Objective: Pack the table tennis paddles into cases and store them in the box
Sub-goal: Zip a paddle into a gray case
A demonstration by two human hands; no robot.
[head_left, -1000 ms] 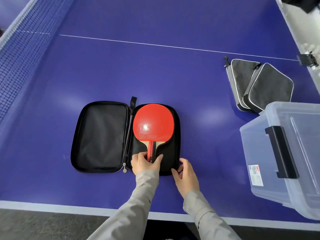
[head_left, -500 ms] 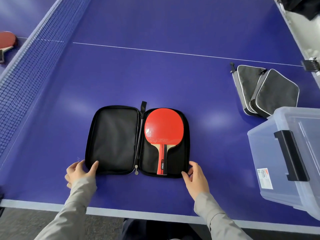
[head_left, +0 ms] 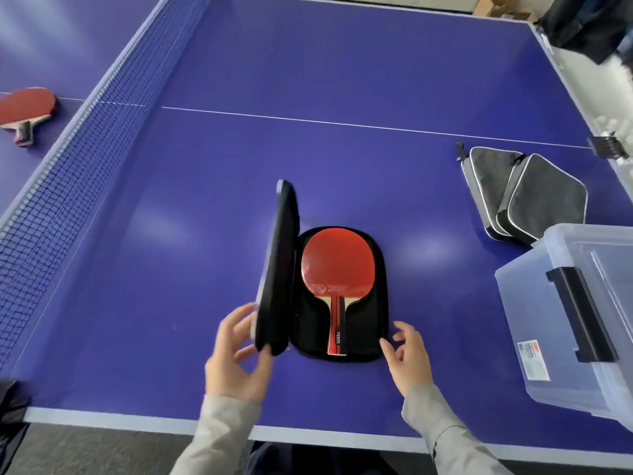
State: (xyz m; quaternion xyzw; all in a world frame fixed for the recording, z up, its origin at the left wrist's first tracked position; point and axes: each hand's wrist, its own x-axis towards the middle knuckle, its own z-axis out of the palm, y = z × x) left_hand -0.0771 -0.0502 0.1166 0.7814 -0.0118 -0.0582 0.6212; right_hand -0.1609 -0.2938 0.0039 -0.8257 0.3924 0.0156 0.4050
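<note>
At table centre, a smooth red-rubber paddle (head_left: pixel 337 269) lies in the soft black oval case (head_left: pixel 371 323). The left hand (head_left: pixel 236 358) pinches the raised lid's corner; the right hand (head_left: pixel 409 358), fingers spread, touches the base. A clear plastic box (head_left: pixel 534 337) sits at three o'clock.

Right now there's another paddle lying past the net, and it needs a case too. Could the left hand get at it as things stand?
Probably not. The left hand grips the raised flap of the black case, and the second paddle lies across the net, far off to the left.
</note>
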